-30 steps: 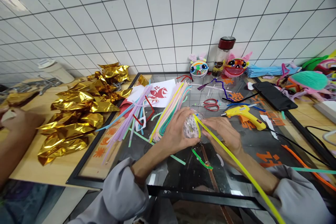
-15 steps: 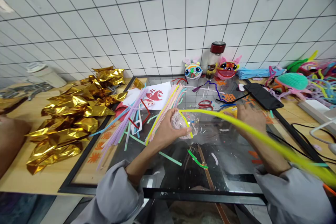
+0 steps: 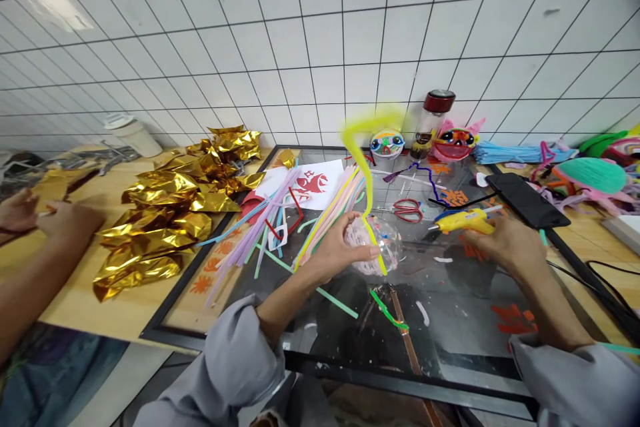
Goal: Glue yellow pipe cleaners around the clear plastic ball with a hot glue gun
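My left hand [image 3: 340, 250] is closed round a clear plastic ball [image 3: 391, 243] whose near side is covered in whitish-pink fuzzy strips. A yellow pipe cleaner [image 3: 369, 193] runs across the ball under my thumb; its long free end stands up, bent and blurred. On the right, my right hand [image 3: 515, 243] grips the handle of a yellow hot glue gun [image 3: 463, 221], its nozzle pointing left toward the ball, some distance apart from it. Red-handled scissors [image 3: 407, 210] lie just behind the ball. A bundle of pastel pipe cleaners [image 3: 333, 210] lies beside my left hand.
Crumpled gold foil [image 3: 160, 213] covers the left side, near a co-worker's hands [image 3: 70, 220]. At the back stand two decorated ball faces [image 3: 387, 143] and a glass bottle [image 3: 429, 123]. A black phone [image 3: 527, 200] and cables [image 3: 590, 293] lie right. A green pipe cleaner piece [image 3: 387, 310] lies in front.
My right hand has left the ball and the yellow pipe cleaner, reached right and taken hold of the glue gun. The pipe cleaner's free end has swung from the lower right to upright.
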